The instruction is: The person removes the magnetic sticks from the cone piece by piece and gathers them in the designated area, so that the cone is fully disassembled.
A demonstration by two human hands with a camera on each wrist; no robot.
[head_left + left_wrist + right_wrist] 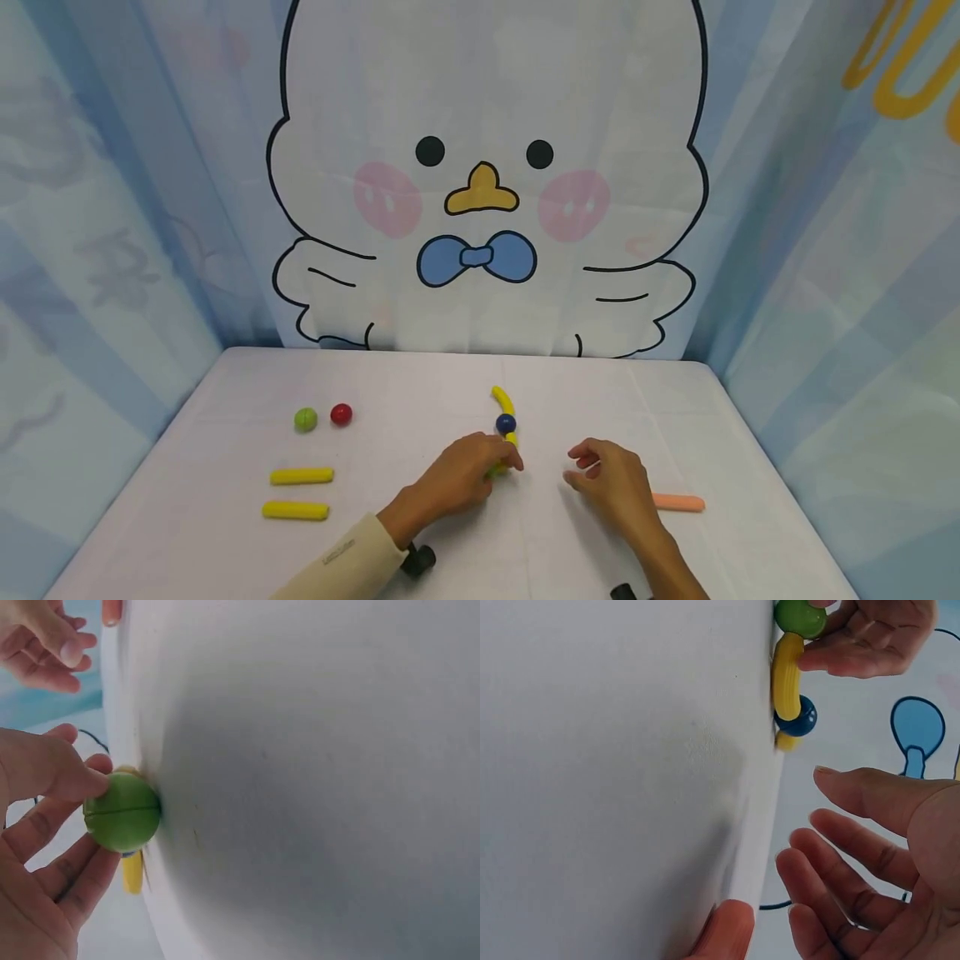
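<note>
In the left wrist view, my left hand point(459, 473) pinches a green ball point(124, 814) between thumb and fingers, low at the tabletop. The ball meets the end of a curved yellow stick point(786, 679), whose other end is by a dark blue ball point(506, 424). Beyond that, another curved yellow stick point(503, 401) continues the line toward the back. My right hand point(611, 482) hovers to the right with fingers loosely bent and nothing held. Beside it lies an orange stick point(678, 502), partly hidden by that hand in the head view.
At the left of the white table point(187, 517), a loose green ball point(305, 419) and a red ball point(341, 414) sit side by side. Nearer me lie two straight yellow sticks point(302, 476). A cartoon-printed curtain point(480, 308) stands behind the table.
</note>
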